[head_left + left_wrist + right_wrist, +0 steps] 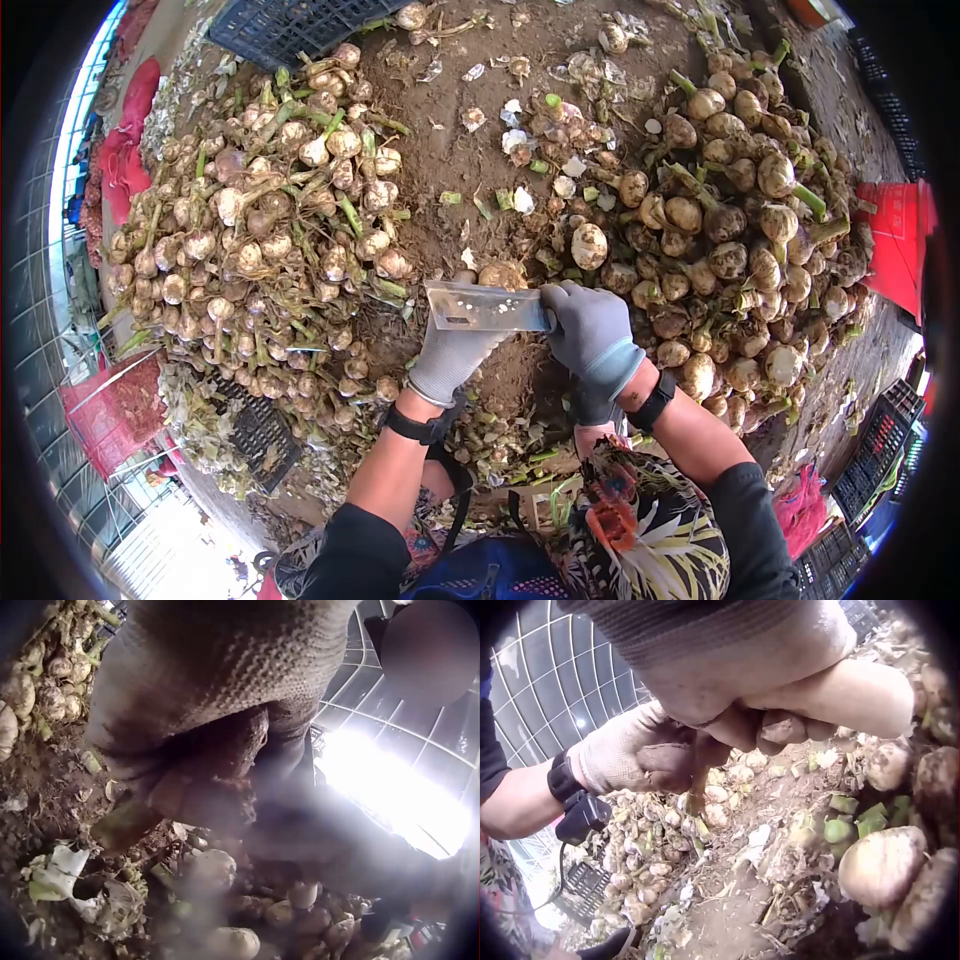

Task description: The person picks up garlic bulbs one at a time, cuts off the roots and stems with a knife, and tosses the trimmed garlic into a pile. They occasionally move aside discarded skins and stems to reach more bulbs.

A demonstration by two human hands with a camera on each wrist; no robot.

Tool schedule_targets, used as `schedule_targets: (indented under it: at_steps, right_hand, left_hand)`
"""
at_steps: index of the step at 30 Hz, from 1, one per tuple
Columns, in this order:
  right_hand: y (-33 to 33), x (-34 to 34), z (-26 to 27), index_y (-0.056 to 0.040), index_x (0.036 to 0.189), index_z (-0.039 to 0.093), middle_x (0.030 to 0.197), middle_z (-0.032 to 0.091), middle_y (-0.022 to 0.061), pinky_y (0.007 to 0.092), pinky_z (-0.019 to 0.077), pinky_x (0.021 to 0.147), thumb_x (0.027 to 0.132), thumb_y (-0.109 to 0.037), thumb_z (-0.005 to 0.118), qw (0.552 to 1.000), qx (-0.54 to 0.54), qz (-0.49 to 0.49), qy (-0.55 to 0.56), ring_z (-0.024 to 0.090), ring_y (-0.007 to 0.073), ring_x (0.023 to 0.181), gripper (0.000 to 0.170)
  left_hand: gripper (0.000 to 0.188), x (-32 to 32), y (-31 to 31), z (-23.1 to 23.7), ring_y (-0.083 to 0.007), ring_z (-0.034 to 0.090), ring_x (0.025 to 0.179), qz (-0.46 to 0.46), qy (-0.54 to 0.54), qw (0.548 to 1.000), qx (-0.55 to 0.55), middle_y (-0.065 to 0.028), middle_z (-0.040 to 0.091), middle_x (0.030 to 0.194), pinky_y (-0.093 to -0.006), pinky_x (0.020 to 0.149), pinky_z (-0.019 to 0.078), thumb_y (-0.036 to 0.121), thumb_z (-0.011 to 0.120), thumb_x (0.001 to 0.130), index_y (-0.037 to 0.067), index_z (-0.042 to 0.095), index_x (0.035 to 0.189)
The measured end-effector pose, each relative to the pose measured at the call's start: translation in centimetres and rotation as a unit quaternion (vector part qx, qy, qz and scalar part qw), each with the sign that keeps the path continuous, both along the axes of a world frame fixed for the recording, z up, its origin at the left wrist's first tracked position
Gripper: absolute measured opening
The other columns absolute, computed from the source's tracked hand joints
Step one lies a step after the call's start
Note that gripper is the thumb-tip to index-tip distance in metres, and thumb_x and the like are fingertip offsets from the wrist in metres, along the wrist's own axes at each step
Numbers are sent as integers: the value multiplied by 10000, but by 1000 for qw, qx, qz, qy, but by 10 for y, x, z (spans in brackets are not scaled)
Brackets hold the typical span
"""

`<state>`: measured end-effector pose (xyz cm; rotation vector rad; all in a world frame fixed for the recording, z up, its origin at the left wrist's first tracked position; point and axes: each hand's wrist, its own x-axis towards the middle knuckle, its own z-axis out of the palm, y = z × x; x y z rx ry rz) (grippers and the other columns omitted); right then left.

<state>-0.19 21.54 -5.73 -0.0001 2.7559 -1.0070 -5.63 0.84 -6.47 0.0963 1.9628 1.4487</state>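
The gloved right hand [592, 335] grips a cleaver [488, 308], its broad blade level and pointing left, with small pale bits on it. Behind the blade, the gloved left hand [450, 355] holds a garlic bulb [502, 274], partly hidden by the blade. In the left wrist view the left hand [225, 682] is close to the lens, its fingers curled and the bulb in shadow. From the right wrist view, the right hand [757, 675] has fingers wrapped round the handle, and the left hand [634, 750] is beside it with dirty, curled fingers.
Heaps of garlic with stems lie to the left [250, 250] and right [740, 230], with soil and trimmings between them. A dark crate [290, 25] stands at the back left, a red bucket [895, 245] at the right, and a crate [262, 435] at lower left.
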Motion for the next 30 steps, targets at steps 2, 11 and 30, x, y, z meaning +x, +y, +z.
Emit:
schedule_targets:
  at_steps: [2, 11, 30]
  right_hand:
    - [-3, 0, 6, -116, 923, 607, 806, 639, 105, 445, 505, 656, 770, -123, 674, 1000, -25, -7, -5, 659, 332, 736, 167]
    - [-9, 4, 2, -115, 920, 608, 796, 627, 96, 451, 505, 650, 767, -99, 655, 998, -52, -24, 28, 652, 344, 725, 161]
    - [6, 31, -56, -75, 996, 697, 819, 700, 187, 461, 555, 725, 807, -253, 665, 968, -96, -66, -224, 690, 387, 822, 261]
  left_hand:
    - [556, 0, 2, 5, -137, 614, 997, -18, 49, 998, -32, -49, 634, 1103, -295, 856, 532, 31, 793, 813, 20, 456, 1254]
    - [626, 3, -6, 14, -132, 617, 986, 46, 18, 998, 43, -58, 640, 1073, -298, 843, 527, 49, 842, 744, 16, 480, 1254]
    - [190, -5, 27, 77, -218, 621, 910, -392, 437, 792, -167, -27, 650, 1039, -437, 1003, 467, 182, 696, 747, 145, 724, 931]
